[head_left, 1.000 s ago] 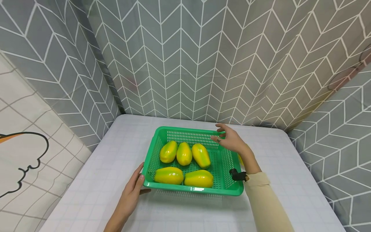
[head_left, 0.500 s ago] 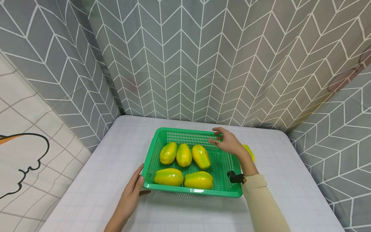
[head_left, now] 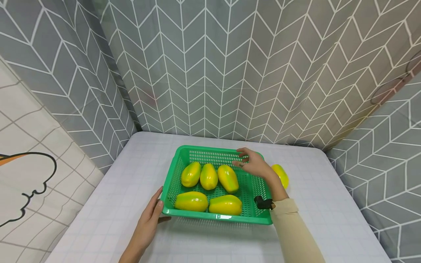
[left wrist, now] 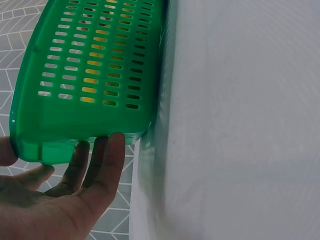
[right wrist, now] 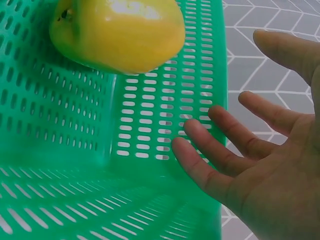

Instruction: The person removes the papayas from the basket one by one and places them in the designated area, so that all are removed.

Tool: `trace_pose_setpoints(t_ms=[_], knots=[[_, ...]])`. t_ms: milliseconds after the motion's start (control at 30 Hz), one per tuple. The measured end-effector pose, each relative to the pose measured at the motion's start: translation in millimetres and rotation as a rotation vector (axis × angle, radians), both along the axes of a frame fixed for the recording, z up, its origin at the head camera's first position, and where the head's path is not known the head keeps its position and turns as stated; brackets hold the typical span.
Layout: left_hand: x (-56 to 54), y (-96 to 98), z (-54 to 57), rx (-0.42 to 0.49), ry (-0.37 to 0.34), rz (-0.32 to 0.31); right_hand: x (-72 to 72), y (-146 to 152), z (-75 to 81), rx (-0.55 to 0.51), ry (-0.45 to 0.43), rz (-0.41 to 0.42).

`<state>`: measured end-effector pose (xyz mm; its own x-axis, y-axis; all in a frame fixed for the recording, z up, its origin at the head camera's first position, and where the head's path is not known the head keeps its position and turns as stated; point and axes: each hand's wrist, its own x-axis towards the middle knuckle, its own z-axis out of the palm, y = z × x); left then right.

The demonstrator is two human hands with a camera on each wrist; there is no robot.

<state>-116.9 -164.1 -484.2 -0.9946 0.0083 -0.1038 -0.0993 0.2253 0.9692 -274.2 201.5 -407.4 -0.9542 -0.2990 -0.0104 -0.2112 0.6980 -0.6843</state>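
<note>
A green slotted plastic basket (head_left: pixel 197 213) stands on the white-covered table with several yellow-green papayas (head_left: pixel 228 179) inside, three in the back row and the others along the front. At its front left corner my left hand (head_left: pixel 149 220) holds on, the thumb at the rim and the fingers against the outer side, as the left wrist view also shows on the basket wall (left wrist: pixel 85 117). Over the back right part of the basket hovers my right hand (head_left: pixel 254 165), fingers spread and loosely bent, holding nothing. The right wrist view shows one papaya (right wrist: pixel 125 37) apart from those fingers (right wrist: pixel 200 165).
Another papaya (head_left: pixel 281 176) lies on the table (head_left: pixel 315 190) just right of the basket, partly behind my right forearm. Grey patterned curtains (head_left: pixel 204 73) hang behind the table and at the sides. A black wrist camera (head_left: pixel 263 202) sits on my right wrist.
My right hand has shifted left and slightly towards me over the basket, uncovering more of the papaya on the right. The left hand, the basket and the papayas inside have stayed in place.
</note>
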Motion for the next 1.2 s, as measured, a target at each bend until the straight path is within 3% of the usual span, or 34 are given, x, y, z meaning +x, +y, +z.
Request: trace_pose_setpoints(t_ms=[1200], knots=[[0.0,-0.6,1.0,-0.007,-0.019,-0.010,-4.2,-16,-12.3,0.038,-0.093,0.059]])
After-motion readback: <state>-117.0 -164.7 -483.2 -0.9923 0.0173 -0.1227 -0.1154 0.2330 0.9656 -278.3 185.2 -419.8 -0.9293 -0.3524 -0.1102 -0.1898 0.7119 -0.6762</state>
